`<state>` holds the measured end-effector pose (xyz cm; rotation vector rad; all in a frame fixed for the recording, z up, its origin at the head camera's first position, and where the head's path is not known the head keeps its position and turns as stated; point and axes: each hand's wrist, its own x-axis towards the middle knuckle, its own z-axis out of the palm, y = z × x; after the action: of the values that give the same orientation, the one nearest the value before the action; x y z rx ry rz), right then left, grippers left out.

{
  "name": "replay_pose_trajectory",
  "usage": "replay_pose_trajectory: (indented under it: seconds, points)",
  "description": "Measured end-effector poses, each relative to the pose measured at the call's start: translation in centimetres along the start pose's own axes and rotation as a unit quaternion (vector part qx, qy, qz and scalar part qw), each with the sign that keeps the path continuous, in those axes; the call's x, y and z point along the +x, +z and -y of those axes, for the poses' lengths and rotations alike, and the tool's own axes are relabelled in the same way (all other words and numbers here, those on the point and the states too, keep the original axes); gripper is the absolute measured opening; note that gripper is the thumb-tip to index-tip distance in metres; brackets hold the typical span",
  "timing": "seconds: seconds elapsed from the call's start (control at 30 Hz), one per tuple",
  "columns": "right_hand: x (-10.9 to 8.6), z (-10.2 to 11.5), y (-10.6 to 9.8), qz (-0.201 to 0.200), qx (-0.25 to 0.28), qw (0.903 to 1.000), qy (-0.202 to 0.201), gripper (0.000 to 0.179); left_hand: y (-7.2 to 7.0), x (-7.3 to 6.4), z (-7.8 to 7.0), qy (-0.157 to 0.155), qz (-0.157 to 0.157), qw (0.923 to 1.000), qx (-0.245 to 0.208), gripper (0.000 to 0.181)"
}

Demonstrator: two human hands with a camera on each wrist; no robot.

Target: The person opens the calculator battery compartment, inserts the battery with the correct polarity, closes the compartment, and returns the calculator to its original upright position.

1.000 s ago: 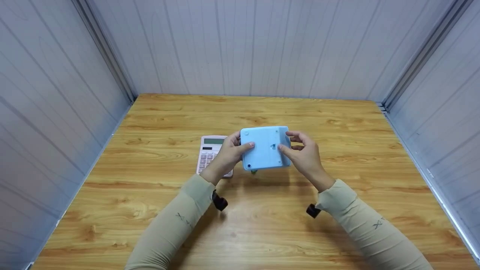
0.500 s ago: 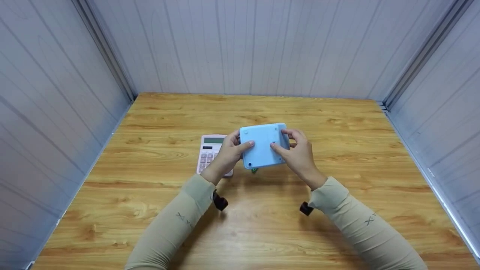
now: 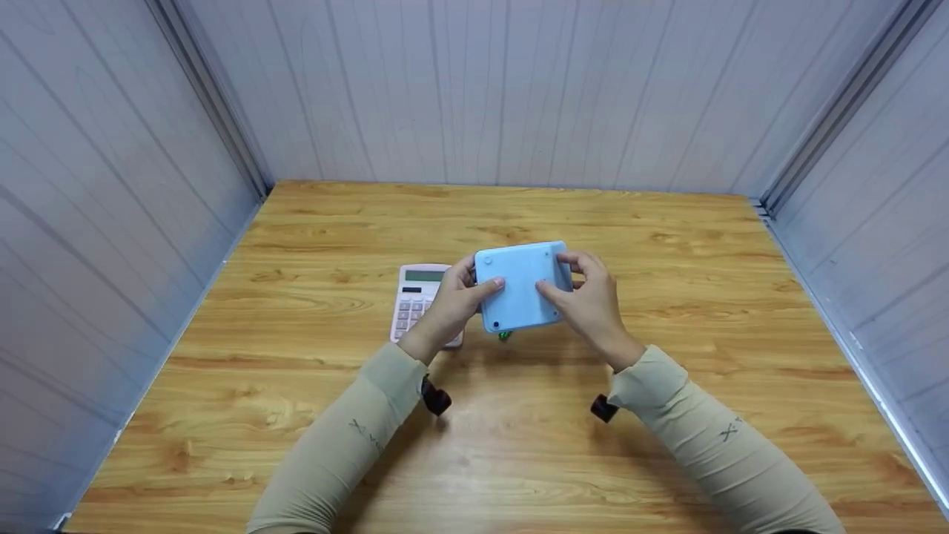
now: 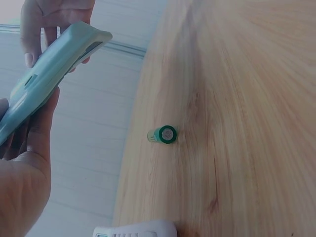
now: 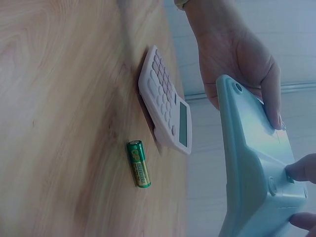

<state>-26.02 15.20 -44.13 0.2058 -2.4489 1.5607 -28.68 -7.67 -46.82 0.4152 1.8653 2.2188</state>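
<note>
A light blue calculator (image 3: 517, 297) is held up over the table, its back turned toward the head camera. My left hand (image 3: 451, 302) grips its left edge, thumb flat on the back and fingers behind. On the other side my right hand (image 3: 593, 304) pinches the thicker end. In the right wrist view, the right thumb (image 5: 302, 169) presses at the small latch of the battery cover, which sits in place. Below the calculator, a green and gold AA battery (image 5: 138, 164) lies on the table; the head view shows just its end.
A pink calculator (image 3: 412, 305) lies face up on the wooden table (image 3: 511, 445), left of the battery and partly behind my left forearm. Pale panel walls (image 3: 474, 89) rise at the back and both sides.
My right hand has moved left, and its thumb has slid onto the cover latch, now hidden in the head view. The blue calculator has tilted slightly, its right end higher.
</note>
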Motion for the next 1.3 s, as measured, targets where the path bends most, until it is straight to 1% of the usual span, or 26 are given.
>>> replay_pose_trajectory:
  seconds: [0.27, 0.4, 0.57, 0.8, 0.97, 1.17, 1.3]
  points:
    - [0.1, -0.1, -0.2, 0.000, -0.013, 0.9999, -0.010, 0.049, 0.2, 0.2, 0.0, 0.006, 0.004, 1.0000, -0.003, 0.049]
    - [0.1, -0.3, -0.5, 0.013, 0.007, 0.9998, -0.015, 0.048, 0.1, 0.2, 0.0, 0.003, 0.000, 1.0000, -0.005, 0.049]
    - [0.0, -0.7, -0.8, 0.025, 0.028, 0.9985, -0.041, 0.046, 0.1, 0.1, 0.0, 0.000, -0.002, 0.9999, -0.010, 0.049]
    - [-0.3, -0.9, -0.9, 0.005, 0.013, 0.9974, -0.070, 0.037, 0.2, 0.3, 0.1, -0.003, -0.009, 0.9999, -0.014, 0.050]
    - [-0.7, -1.0, -0.8, -0.012, -0.002, 0.9935, -0.113, 0.034, 0.0, 0.3, 0.3, -0.004, -0.013, 0.9998, -0.016, 0.050]
    - [-1.1, -1.3, -0.6, -0.021, -0.024, 0.9827, -0.183, 0.034, -0.1, 0.3, 0.4, -0.005, -0.016, 0.9997, -0.019, 0.049]
    - [-1.2, -1.3, -0.6, -0.021, -0.025, 0.9781, -0.205, 0.035, 0.0, 0.3, 0.3, -0.008, -0.018, 0.9996, -0.020, 0.048]
